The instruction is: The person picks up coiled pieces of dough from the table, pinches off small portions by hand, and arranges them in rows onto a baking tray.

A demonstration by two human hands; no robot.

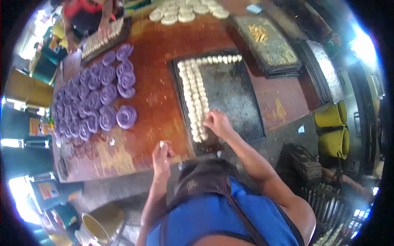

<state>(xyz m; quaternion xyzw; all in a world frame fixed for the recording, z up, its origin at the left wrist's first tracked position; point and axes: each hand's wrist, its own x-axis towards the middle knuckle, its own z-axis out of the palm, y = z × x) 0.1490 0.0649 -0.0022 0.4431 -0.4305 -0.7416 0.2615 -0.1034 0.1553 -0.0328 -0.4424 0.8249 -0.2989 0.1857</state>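
A dark metal baking tray (236, 96) lies on the table in front of me. Small pale dough balls (193, 96) stand on it in close columns along its left side, with one row across the far edge. My right hand (218, 123) reaches over the tray, its fingers pinched on a dough ball at the near end of the inner column. The fingers partly hide that ball. Left of the tray's near corner, my left hand (162, 156) is raised with curled fingers, and a small white dough piece (161, 144) shows at the fingertips.
Purple dough spirals (108, 94) cover the table's left part; pale spirals (186, 14) lie at the far side. Stacked trays (269, 45) stand at the right. At the far left another person's hand (105, 30) touches a filled tray (100, 43). Yellow buckets (333, 141) are on the floor.
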